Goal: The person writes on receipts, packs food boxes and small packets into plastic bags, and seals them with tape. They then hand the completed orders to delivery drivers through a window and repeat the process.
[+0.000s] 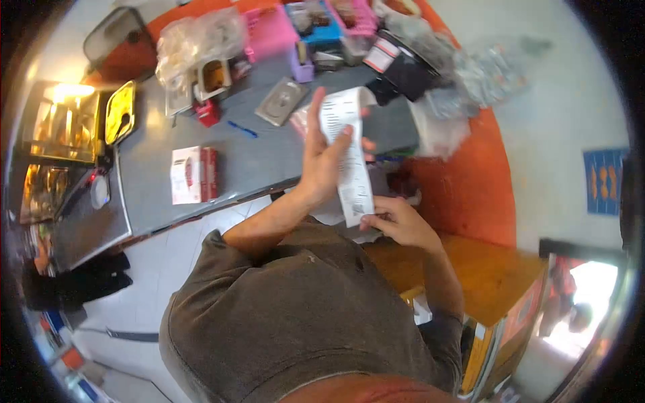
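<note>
Receipt (357, 180), a long white printed strip, hangs in the air between both hands, above the near edge of the table and in front of the person's grey shirt. The left hand (325, 160) grips it near the upper part. The fingers are curled behind the paper and the thumb is pressed across its front, so the top end curls over above the fingertips. The right hand (400, 221) is closed on the bottom end, pinching it between thumb and fingers where a small dark code is printed. The strip runs nearly straight from one hand to the other.

Beyond the hands lies the grey table (262, 164). A blue pen (242, 129) lies on it just left of the left hand, and a flat metal lid (281, 101) sits a little past the pen. Nearer the table's front edge, well to the left, stands a red and white box (193, 174). Farther back there is a small red item (208, 113), a metal container (213, 77) with something brown in it, and a heap of clear plastic bags (201, 37). Along the far edge stand a pink basket (269, 30), a blue basket (324, 30) and a second pink basket (357, 17), with a purple holder (302, 67) in front of them. To the right of the receipt's top end is a black bag (406, 74) with a white label. An orange wall (467, 181) curves round the right side.
</note>
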Demonstrator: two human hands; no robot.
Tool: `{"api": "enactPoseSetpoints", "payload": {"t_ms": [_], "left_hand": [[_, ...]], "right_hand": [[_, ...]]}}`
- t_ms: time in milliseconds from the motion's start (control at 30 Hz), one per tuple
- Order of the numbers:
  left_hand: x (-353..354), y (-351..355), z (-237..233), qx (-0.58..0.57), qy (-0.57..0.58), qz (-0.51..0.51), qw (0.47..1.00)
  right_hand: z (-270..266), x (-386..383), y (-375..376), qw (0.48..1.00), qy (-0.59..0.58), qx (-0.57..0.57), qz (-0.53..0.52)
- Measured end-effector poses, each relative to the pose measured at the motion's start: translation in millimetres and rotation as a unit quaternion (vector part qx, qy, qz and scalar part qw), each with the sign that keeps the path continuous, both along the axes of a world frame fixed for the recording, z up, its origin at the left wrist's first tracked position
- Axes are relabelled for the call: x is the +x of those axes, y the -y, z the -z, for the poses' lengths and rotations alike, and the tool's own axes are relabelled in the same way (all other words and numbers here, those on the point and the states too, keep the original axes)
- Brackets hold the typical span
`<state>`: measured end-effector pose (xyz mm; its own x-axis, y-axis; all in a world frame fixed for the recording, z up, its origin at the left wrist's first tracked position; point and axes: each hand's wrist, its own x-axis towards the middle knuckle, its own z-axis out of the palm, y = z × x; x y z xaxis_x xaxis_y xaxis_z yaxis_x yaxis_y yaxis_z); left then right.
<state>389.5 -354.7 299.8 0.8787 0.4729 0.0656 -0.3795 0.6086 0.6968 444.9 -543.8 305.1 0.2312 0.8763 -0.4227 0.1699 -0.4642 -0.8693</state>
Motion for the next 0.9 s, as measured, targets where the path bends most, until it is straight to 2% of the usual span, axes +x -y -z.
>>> {"api": "enactPoseSetpoints", "payload": {"t_ms": [33,100,167,233,300,333,400,433,533,567,600,667,700,733,767,800,867,900], "left_hand": [[-13,-34,8,0.022,-0.021,-0.067,0.997],[-46,-99,11,0.073,-0.087,-0.156,0.981],[-80,-155,13,0.113,-0.153,-0.189,0.963],[-110,-196,22,0.113,-0.193,-0.196,0.955],[-141,-228,40,0.045,-0.225,-0.196,0.953],[-153,-239,52,0.017,-0.228,-0.19,0.955],[-167,-247,61,0.019,-0.238,-0.214,0.947],[-175,-249,63,0.023,-0.246,-0.233,0.94],[-190,-251,67,0.046,-0.282,-0.236,0.929],[-194,-252,67,0.052,-0.285,-0.244,0.925],[-198,-255,71,0.047,-0.287,-0.249,0.924],[-208,-256,82,0.027,-0.294,-0.26,0.919],[-213,-258,84,0.015,-0.312,-0.26,0.914],[-216,-260,87,0.01,-0.313,-0.259,0.914],[-217,-263,91,0.016,-0.307,-0.262,0.915],[-217,-265,94,0.022,-0.301,-0.267,0.915],[-217,-269,100,0.014,-0.302,-0.25,0.92],[-215,-271,101,0.012,-0.301,-0.235,0.924]], "right_hand": [[7,4,-33,1.0,-0.003,-0.001,-0.02],[23,12,-98,0.981,0.085,-0.006,-0.174],[69,16,-169,0.989,0.085,0.045,-0.116],[112,14,-256,0.981,0.03,0.176,-0.079],[154,4,-349,0.992,-0.044,0.117,-0.03],[172,-4,-388,0.993,-0.045,0.113,0.008],[203,-21,-450,0.99,-0.063,0.08,0.095],[217,-27,-472,0.985,-0.079,0.049,0.145],[256,-36,-514,0.975,-0.115,-0.018,0.19],[268,-38,-523,0.96,-0.171,-0.038,0.217],[266,-39,-527,0.961,-0.172,-0.042,0.212],[258,-46,-523,0.946,-0.233,0.019,0.223],[269,-50,-523,0.918,-0.284,0.063,0.27],[279,-56,-516,0.918,-0.283,0.059,0.271],[288,-61,-507,0.958,-0.078,0.144,0.235],[299,-64,-501,0.948,0.131,0.223,0.186],[315,-63,-497,0.956,0.137,0.188,0.176],[312,-60,-494,0.927,0.28,0.165,0.189]]}}
